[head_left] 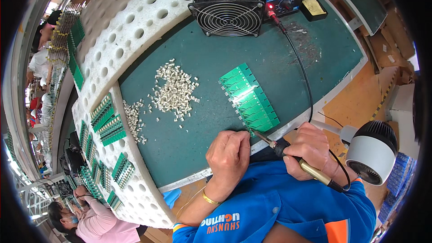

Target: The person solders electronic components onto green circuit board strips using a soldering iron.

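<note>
My right hand (308, 148) is wrapped round a soldering iron (315, 172); its metal tip points left to the near corner of a green circuit board panel (249, 99). The panel lies on the dark green mat and is divided into several strips, with small metal-pinned parts along its left edge. At that same corner my left hand (230, 153) is closed, its thumb and fingers pinched together. What they hold is hidden. A thin pale wire (191, 201) hangs beside my left wrist. A heap of small white pinned connectors (173, 91) lies left of the panel.
A black fan (228, 13) stands at the back beside a soldering station (281, 0) and a sponge tray (313, 9). The iron's cable (299, 56) crosses the mat's right side. White perforated foam (135, 175) holds finished-looking boards on the left. A white fan (372, 153) is at right.
</note>
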Demonstrator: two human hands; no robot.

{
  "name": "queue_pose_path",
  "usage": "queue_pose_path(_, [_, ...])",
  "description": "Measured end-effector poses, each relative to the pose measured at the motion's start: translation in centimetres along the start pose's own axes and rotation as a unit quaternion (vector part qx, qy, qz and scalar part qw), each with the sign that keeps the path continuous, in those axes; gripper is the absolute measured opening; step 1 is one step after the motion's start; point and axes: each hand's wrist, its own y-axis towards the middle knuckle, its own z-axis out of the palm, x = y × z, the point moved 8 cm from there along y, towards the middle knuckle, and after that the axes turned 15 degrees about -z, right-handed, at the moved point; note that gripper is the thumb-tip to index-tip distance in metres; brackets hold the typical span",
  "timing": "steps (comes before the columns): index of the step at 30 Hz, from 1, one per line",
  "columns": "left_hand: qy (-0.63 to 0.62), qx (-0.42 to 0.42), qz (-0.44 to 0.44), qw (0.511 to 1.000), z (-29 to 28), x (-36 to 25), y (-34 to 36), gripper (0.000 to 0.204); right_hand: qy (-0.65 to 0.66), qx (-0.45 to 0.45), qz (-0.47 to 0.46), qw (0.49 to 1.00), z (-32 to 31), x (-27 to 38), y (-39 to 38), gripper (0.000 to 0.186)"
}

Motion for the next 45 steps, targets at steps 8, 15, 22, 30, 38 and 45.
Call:
queue_pose_path(8, [0.005,0.005,-0.002,1.0,0.1,0.0,0.1,0.016,-0.01,0.027,-0.002,1.0,0.1,0.3,0.1,0.025])
queue_pose_path(15, [0.005,0.009,-0.019,1.0,-0.1,0.0,0.3,0.016,-0.015,0.03,0.002,0.999,0.0,0.4,0.3,0.026])
queue_pose_path(22, [0.018,0.016,-0.023,0.999,-0.1,0.1,0.4,0.014,-0.016,0.023,0.0,1.0,0.1,0.4,0.3,0.026])
queue_pose_path(30, [-0.013,-0.011,-0.068,0.998,-2.1,1.4,0.3,0.011,-0.032,-0.012,-0.006,0.999,-0.6,0.2,-0.1,0.025])
queue_pose_path(38, [-0.032,-0.017,-0.033,0.999,-2.1,1.0,0.3,0.01,-0.015,-0.015,0.006,1.0,-0.2,-0.2,-0.1,0.023])
queue_pose_path(45, [-0.039,0.019,-0.073,0.996,-1.2,1.2,0.0,0.011,-0.004,-0.005,0.013,1.0,0.0,-0.5,0.2,0.023])
